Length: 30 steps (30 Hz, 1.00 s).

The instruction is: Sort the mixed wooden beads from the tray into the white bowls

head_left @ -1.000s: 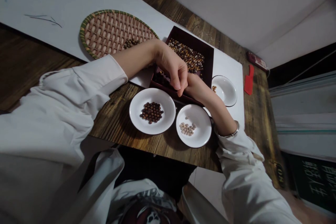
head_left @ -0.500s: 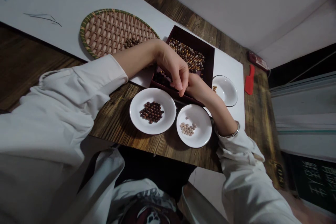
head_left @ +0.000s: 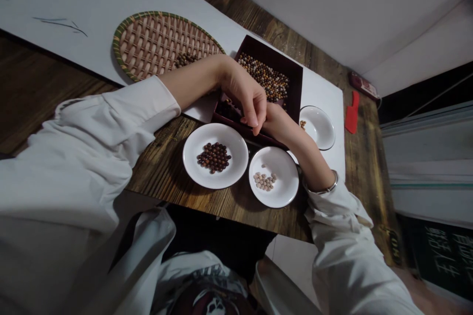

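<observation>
My left hand [head_left: 246,91] hangs over the near edge of a dark red box [head_left: 295,88], its fingers bent down and pressed together; whatever they hold, if anything, is hidden. My right hand [head_left: 273,120] reaches into the box behind it, and its fingers are hidden by the left hand. Mixed beads [head_left: 268,78] in brown, orange and whitish tones lie in the box's far part. Below the left hand is a white dish [head_left: 190,160] holding dark brown beads [head_left: 214,157]. A smaller white dish [head_left: 284,192] beside it holds pale beads [head_left: 264,182].
A woven tray [head_left: 148,44] with some brownish beads stands left of the box. Another white dish [head_left: 323,130], with a few yellowish beads, is to the right. Farther right lie a red comb-like piece [head_left: 352,113] and a dark red case [head_left: 362,85]. A white board [head_left: 84,0] covers part of the wooden table.
</observation>
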Available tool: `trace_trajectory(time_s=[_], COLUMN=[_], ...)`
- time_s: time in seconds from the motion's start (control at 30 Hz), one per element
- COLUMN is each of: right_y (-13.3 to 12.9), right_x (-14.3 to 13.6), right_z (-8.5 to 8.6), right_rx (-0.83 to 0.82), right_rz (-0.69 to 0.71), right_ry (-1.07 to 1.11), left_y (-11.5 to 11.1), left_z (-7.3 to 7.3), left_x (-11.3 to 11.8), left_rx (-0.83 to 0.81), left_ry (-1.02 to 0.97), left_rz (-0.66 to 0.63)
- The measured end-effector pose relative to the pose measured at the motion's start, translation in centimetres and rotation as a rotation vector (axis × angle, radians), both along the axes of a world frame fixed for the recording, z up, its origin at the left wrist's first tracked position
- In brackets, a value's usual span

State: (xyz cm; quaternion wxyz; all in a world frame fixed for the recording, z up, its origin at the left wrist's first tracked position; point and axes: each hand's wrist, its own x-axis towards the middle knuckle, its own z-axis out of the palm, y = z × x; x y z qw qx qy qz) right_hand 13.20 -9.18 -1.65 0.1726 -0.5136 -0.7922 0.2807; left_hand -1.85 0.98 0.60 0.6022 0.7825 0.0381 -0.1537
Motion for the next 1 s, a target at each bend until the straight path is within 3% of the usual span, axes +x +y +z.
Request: trace_trajectory(time_s=[0.13, 0.27, 0.47, 0.77, 1.0], right_y=[0.0, -0.1, -0.2, -0.3, 0.2], right_x=[0.0, 0.0, 0.1, -0.4, 0.2], right_z=[0.0, 0.2, 0.1, 1.1, 0.6], right_rx=[0.005, 0.015, 0.077, 0.135, 0.231], right_rz=[0.003, 0.002, 0.033, 0.003, -0.053], right_ry=[-0.015, -0.010, 0.054, 0.015, -0.142], left_y=[-0.1, 0.0, -0.1, -0.2, 0.0], left_z=[0.2, 0.1, 0.2, 0.2, 0.0], left_x=[0.0, 0.0, -0.1, -0.2, -0.2], left_rx=[0.000, 0.020, 0.055, 0.045, 0.014], left_ry=[0.007, -0.072, 0.012, 0.031, 0.004], left_rz=[-0.084, -0.011, 0.104, 0.008, 0.148])
